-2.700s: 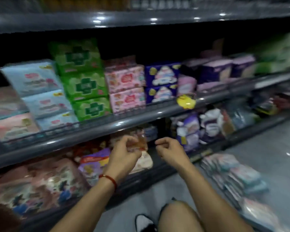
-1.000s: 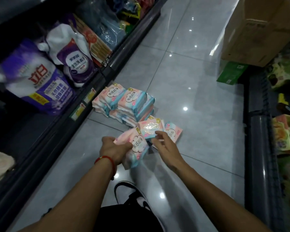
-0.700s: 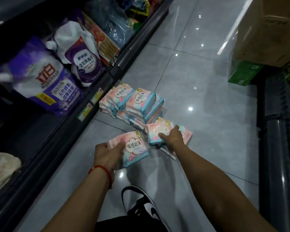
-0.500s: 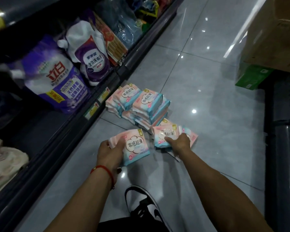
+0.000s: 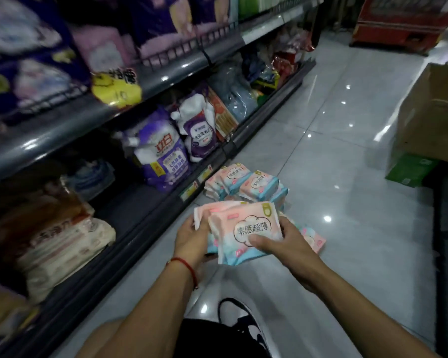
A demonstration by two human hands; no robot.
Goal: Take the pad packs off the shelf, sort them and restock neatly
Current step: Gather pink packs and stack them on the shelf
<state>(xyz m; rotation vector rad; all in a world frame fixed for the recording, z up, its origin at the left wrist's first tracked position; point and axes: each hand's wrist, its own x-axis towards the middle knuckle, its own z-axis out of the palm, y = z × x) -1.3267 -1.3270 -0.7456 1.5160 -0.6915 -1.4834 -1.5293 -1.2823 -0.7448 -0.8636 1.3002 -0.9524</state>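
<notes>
Crouching beside the shelf, which runs along my left above the grey tiled floor, I note a cardboard box to the right and detergent pouches on the bottom tier; one pouch reads 立白, the print below it too small to read. A stack of pad packs sits on the floor just beside the shelf base. Between my hands I hold two pink-and-blue packs, the front pack overlapping the rear pack. My left hand grips the rear pack's edge; my right hand pinches the front pack, thumb on its face. I judge the step as squaring like packs: align edges, keep labels facing up. The front label reads 零感超薄.
</notes>
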